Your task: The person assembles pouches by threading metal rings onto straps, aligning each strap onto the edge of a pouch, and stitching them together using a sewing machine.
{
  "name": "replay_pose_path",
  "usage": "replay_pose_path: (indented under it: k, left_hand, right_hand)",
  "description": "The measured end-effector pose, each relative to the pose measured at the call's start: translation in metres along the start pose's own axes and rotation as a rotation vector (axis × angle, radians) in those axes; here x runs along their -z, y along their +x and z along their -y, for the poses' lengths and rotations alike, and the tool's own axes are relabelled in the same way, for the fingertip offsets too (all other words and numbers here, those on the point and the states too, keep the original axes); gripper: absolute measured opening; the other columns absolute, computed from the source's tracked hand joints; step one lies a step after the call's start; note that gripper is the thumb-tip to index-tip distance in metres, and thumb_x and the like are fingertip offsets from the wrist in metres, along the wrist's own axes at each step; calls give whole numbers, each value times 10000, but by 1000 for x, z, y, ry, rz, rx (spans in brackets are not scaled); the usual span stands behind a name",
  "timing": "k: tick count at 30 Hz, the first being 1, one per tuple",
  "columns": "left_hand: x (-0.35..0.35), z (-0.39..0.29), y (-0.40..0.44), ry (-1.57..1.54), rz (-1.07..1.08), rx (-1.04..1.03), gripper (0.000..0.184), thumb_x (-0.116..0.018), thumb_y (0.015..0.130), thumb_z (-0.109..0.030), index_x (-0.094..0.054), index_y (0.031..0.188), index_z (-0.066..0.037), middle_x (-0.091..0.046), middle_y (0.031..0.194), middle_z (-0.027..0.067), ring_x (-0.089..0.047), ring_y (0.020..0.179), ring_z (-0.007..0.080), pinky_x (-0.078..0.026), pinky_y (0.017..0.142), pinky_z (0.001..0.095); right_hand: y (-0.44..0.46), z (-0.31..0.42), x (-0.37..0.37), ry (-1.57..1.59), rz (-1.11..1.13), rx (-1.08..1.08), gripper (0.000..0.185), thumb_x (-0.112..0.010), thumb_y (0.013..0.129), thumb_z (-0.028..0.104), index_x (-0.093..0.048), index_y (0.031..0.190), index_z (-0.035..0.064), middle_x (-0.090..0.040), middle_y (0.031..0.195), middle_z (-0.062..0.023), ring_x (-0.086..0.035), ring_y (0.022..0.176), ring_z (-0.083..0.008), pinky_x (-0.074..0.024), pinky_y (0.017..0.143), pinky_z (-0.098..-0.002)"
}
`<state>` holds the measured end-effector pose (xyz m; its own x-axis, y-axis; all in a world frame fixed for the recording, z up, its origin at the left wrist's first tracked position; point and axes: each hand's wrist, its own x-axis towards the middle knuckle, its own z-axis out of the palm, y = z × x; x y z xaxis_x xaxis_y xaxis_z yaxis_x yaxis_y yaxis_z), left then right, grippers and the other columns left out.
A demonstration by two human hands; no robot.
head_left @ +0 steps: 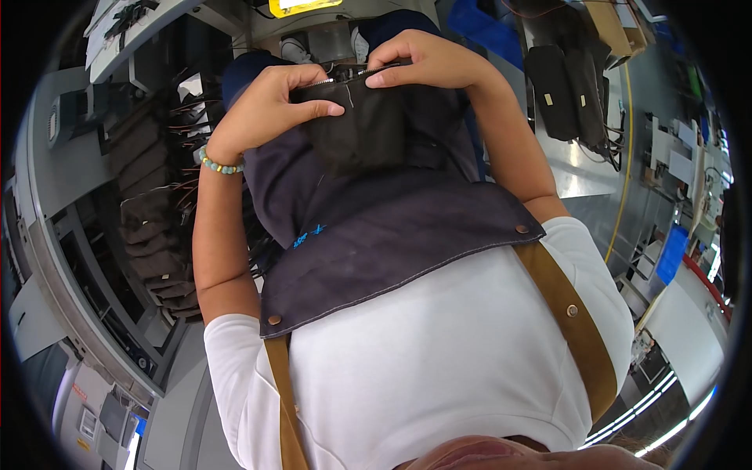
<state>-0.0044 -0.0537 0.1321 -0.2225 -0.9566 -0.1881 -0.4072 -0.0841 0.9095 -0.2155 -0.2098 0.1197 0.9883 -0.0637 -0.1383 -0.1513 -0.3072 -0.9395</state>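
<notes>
A black fabric pouch (pixel 360 129) with a metal zipper along its top edge lies over the lap, on a dark apron (pixel 392 227). My left hand (pixel 290 102), with a beaded bracelet at the wrist, grips the left end of the zipper edge, thumb on the near face and fingers behind. On the right end, my right hand (pixel 415 63) pinches the same edge between thumb and fingers. The mouth between them is partly parted, with dark, unclear contents. A light thread hangs on the pouch's front below the zipper.
Stacked black pouches (pixel 149 219) with protruding wires are at the left, beside a grey machine frame (pixel 86 290). More black pouches (pixel 560 94) lie at the right near a cardboard box (pixel 615 31). A yellow object (pixel 301 6) is at the top edge.
</notes>
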Motion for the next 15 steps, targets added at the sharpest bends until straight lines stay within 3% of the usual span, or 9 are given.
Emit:
replay_pose_path:
  k: [2,4,8,15]
  left_hand:
    - [8,-4,0,66,-7,14,248,-781,789,-175,-619,820,9,-553,724,-10,-466,708,64,-404,674,242]
    - [18,-7,0,133,-13,21,208,-766,798,-149,-622,832,-2,-581,752,-19,-498,743,59,-418,721,236]
    - [31,-12,-3,-69,-22,-16,145,-741,821,-107,-630,853,-20,-590,795,-55,-507,772,37,-420,733,223]
    - [43,-8,3,-217,-122,-35,148,-738,835,-92,-648,925,-16,-626,843,-48,-541,812,27,-443,764,204]
  right_hand:
    - [0,0,1,8,-74,77,259,-636,927,235,-621,816,1,-511,693,26,-451,687,-59,-370,664,-245]
    - [-1,3,8,91,-53,5,280,-618,940,245,-586,782,16,-460,687,43,-407,673,-46,-335,641,-234]
    - [2,2,15,179,-102,-13,324,-587,959,267,-526,734,42,-379,682,68,-335,655,-30,-280,613,-219]
    - [15,6,15,217,-345,39,314,-583,959,270,-528,741,51,-406,699,71,-363,695,-31,-303,669,-223]
